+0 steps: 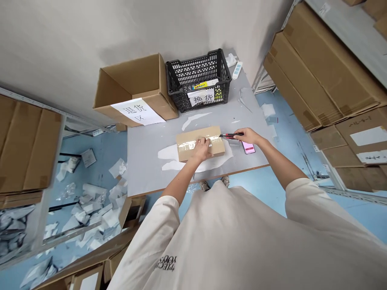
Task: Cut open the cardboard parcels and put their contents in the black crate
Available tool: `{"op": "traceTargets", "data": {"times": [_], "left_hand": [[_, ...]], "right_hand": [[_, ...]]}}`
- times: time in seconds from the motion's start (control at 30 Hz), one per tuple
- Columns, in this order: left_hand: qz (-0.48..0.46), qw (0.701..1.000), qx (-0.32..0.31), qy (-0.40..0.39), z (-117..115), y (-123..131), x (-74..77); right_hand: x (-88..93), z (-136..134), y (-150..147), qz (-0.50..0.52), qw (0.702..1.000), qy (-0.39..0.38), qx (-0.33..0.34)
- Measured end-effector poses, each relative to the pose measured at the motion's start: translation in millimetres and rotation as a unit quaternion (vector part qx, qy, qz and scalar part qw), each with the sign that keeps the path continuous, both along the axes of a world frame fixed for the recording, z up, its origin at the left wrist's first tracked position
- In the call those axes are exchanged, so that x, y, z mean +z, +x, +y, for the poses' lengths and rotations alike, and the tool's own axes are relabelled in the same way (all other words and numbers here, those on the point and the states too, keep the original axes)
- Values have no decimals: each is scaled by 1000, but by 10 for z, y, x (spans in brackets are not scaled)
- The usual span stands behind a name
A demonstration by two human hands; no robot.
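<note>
1. Left hand (pixel 201 148): laid on the near half of a flat kraft carton (pixel 188 141), fingers lightly curled over the clear packing tape (pixel 211 139), not closed around anything; pressing down, by the look of it
2. Right hand (pixel 246 137): shut firmly around a red-and-black utility knife (pixel 232 135), held level, its tip at the carton's right end; touching or just beside it, cannot tell
3. Carton lay flat near the middle of the grey table's (pixel 145 157) near edge, tape running lengthwise across its top, white paper scraps (pixel 169 152) beneath and around it
4. Just beyond the right hand, toward the table's right edge: a small pink-faced packet (pixel 248 147) and a small clear item (pixel 233 142)
5. Far left corner: open cardboard box (pixel 130 78) with a paper sign (pixel 137 111)
6. Along the far edge beside it: black plastic crate (pixel 181 94) with a paper sign (pixel 201 97), small packets inside
7. Beyond the table, both sides: shelves of flat cartons (pixel 320 68); white packaging scraps (pixel 90 209) lay on the blue floor
</note>
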State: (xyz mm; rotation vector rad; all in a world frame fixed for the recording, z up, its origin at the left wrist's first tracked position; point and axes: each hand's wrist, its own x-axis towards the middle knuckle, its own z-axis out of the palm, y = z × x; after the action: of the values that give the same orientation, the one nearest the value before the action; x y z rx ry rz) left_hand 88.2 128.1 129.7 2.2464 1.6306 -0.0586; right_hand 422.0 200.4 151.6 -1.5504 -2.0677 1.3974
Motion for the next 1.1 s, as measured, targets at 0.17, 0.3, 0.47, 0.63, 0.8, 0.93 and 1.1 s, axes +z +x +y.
{"op": "traceTargets", "data": {"times": [0.17, 0.3, 0.47, 0.63, 0.8, 0.93, 1.1], "left_hand": [[-14, 1000, -1, 0, -47, -4, 6], [-10, 1000, -8, 2, -54, -19, 35], [-4, 1000, 5, -2, -64, -24, 42], [-3, 1000, 15, -3, -56, -10, 56], [4, 999, 9, -34, -39, -11, 104], [-30, 999, 23, -9, -38, -38, 139], [-37, 995, 82, 53, 84, -101, 132]], "right_hand": [[29, 344, -107, -110, 984, 72, 118], [62, 556, -220, -149, 966, 127, 170], [11, 486, -160, -101, 980, 30, 166], [-181, 99, 41, -32, 993, -53, 105], [-371, -318, 246, 72, 990, -123, 24], [-356, -492, 304, 165, 969, -148, -109], [-182, -540, 173, 123, 982, -58, -135]]}}
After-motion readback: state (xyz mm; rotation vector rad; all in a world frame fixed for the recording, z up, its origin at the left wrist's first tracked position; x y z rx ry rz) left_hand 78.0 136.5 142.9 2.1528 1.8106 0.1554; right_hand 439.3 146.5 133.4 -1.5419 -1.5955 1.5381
